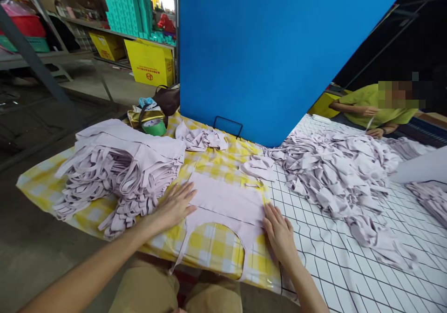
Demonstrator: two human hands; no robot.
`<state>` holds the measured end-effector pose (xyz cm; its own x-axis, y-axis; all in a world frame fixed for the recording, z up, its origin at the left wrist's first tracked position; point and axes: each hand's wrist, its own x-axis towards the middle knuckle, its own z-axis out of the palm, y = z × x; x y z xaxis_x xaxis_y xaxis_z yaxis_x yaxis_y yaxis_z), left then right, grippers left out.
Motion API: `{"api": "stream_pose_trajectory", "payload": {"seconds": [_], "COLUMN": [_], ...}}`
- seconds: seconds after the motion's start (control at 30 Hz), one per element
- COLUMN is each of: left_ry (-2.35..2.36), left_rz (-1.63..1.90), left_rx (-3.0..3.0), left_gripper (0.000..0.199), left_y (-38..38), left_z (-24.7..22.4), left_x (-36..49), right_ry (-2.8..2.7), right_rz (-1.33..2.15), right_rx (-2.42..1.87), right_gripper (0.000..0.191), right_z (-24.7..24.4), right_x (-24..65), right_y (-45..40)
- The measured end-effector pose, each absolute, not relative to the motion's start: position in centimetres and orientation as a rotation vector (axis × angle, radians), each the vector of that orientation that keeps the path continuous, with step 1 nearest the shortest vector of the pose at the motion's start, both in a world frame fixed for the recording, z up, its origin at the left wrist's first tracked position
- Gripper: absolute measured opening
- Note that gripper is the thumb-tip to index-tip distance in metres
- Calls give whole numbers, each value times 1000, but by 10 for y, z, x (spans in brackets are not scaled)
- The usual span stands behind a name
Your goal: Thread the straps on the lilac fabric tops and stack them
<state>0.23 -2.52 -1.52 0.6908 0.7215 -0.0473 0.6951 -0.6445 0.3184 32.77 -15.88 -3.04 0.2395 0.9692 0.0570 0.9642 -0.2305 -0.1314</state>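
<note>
In the head view a pale lilac strappy top lies flat on a yellow checked cloth, its straps toward me. My left hand rests palm down at its left edge, fingers stretched out. At the right edge my right hand is also open, with its fingertips on or beside the fabric. Left of my left hand stands a thick stack of similar lilac tops, straps hanging down. A small metal tool, too small to name, lies just beyond the spread top.
A big blue panel rises behind the table. Loose lilac pieces are heaped on the white gridded cloth. Green tape lies behind the stack. A person in a yellow-green top handles something at far right. Yellow boxes stand behind.
</note>
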Motion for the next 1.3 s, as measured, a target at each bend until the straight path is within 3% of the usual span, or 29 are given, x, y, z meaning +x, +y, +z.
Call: {"api": "stream_pose_trajectory", "payload": {"seconds": [0.3,0.67,0.87,1.07,1.3], "left_ry": [977,1058,851,682,593], "left_rz": [35,128,147,97,130], "left_rx": [2586,2608,2636,2619,2672], "left_gripper": [54,54,53,53,55], "left_y": [-29,-33,-44,-46,-46], "left_z": [-13,-18,-11,0,-20], "left_x": [40,40,82,136,160], "right_ry": [-1899,-1673,-1913,-1721,-1594], "right_rz": [138,-163,37,-43,53], "right_rx": [-2445,-2330,-2336,-2297,-2291], "right_gripper": [52,51,49,42,35], "right_z": [-32,-29,-31,-21,-14], "right_x": [305,312,295,301,308], "right_y": [-123,-156,-160,-142,-120]}}
